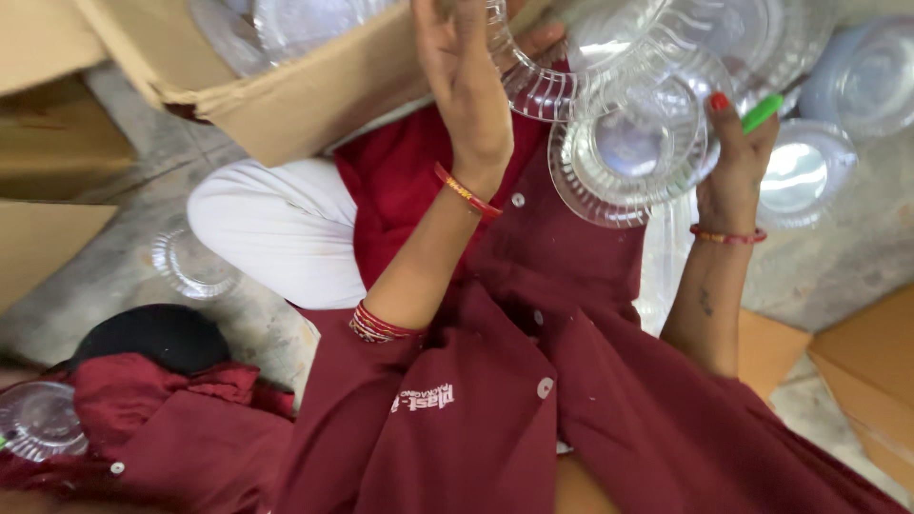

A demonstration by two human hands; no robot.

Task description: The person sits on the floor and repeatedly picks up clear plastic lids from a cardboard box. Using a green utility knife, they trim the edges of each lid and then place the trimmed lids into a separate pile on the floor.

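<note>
My left hand (466, 76) is raised in front of me, its fingers closed on the ribbed rim of a clear plastic bowl (533, 86). My right hand (735, 167) grips the edge of another clear ribbed plastic bowl (633, 152), tilted so that its round base faces me. That hand also holds a green pen (763, 112) between its fingers. The two bowls touch and overlap between my hands. Red thread bands and bangles sit on both wrists. My maroon shirt fills the lower middle.
An open cardboard box (286, 95) holding clear plastic ware is at the upper left. More clear bowls (809, 171) lie at the right, and a clear lid (193, 264) on the grey floor. Flat cardboard (871, 362) is at the lower right. Another person's dark-haired head (152, 335) is at the lower left.
</note>
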